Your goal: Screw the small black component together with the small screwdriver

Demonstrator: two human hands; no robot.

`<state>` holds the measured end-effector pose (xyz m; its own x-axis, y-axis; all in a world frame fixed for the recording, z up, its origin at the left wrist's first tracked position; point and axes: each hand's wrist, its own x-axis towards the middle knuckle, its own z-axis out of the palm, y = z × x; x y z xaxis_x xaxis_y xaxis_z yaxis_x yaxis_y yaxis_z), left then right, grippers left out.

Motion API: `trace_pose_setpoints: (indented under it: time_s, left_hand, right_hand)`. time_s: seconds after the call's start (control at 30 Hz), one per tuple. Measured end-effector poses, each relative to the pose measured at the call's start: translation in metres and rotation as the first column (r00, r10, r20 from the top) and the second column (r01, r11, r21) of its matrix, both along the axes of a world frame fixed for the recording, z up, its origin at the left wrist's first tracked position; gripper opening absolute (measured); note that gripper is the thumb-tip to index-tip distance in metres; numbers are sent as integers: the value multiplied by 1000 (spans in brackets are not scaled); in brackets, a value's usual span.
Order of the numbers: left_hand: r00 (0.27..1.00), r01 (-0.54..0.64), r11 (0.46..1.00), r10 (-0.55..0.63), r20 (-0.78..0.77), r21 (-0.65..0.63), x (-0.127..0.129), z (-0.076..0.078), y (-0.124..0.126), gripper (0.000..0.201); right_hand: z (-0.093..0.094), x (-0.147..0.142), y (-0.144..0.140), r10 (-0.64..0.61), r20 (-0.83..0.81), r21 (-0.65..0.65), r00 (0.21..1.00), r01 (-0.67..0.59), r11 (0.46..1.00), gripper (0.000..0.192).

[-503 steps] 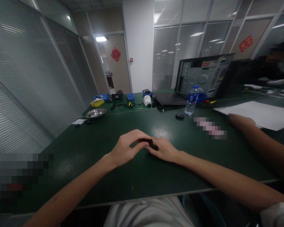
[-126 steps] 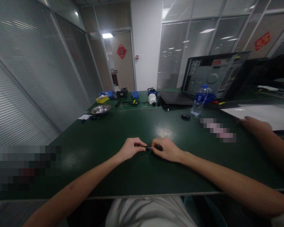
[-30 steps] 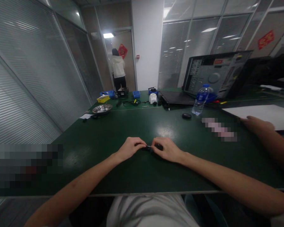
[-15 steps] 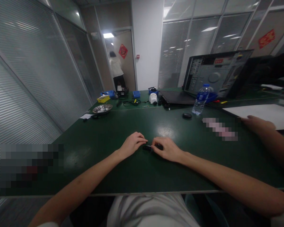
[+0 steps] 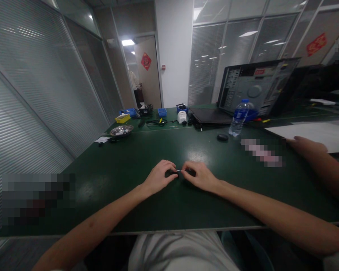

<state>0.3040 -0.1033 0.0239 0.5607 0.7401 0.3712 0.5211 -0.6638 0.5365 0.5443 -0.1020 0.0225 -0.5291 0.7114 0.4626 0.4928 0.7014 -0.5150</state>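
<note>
- Pinching one end of a thin silvery piece (image 5: pixel 179 171), that's what the right hand (image 5: pixel 202 177) seems to be up to, thumb and index tips pretty much together, rest of the fingers curled.
- The left hand (image 5: pixel 161 177) faces it with thumb and fingers bent in a loose C. Honestly can't tell if those tips have the other end or are only right next to it.
- A small dark bit (image 5: pixel 178 175) is just below the silvery piece, by the left thumb tip, mostly hidden, so no clue what it is.
- All of that sits in from the middle of the near edge of a green table (image 5: pixel 147 150).
- Over by the table's left edge there's a shiny metal bowl (image 5: pixel 121 131) with small stuff in it, and a yellow tray (image 5: pixel 122 119) up toward the far left corner.
- Toward the far edge, right of middle: an open computer case (image 5: pixel 250 90), with a blue-capped water bottle (image 5: pixel 237 119) in front and a black oval thing (image 5: pixel 222 137) near its base.
- Someone else's hand (image 5: pixel 309 144) comes in on the right, on white paper (image 5: pixel 327 134).
</note>
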Motion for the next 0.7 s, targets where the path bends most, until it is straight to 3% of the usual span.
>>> trace_pose_setpoints:
  time_s: [0.13, 0.23, 0.33, 0.4, 0.47, 0.57, 0.7]
  left_hand:
    - [989, -123, 992, 122, -78, -4, 2, -8, 13, 17]
    - [984, -138, 990, 136, -116, -12, -11, -10, 29, 20]
    - [980, -187, 981, 183, -73, -59, -46, -11, 55, 19]
    - [953, -302, 948, 299, -47, -97, -82, -12, 78, 19]
    - [888, -459, 878, 459, -37, -137, -127, -12, 100, 23]
    - [692, -717, 676, 720, -51, -172, -198, -8, 120, 29]
    - [503, -859, 494, 863, -46, -134, -276, -2, 115, 30]
  right_hand:
    - [1, 0, 0, 6, 17, -20, 1000, -6, 1000, 12]
    - [3, 0, -1, 0, 24, -27, 1000, 0, 1000, 12]
    - [5, 1, -2, 9, 26, -45, 1000, -8, 999, 13]
    - [5, 2, -2, 17, 27, -52, 999, -16, 999, 13]
    - [6, 2, -3, 19, 30, -47, 999, -18, 999, 13]
    - [6, 2, -2, 26, 35, -41, 999, -25, 999, 13]
    - [5, 2, -2, 29, 36, -43, 999, -27, 999, 13]
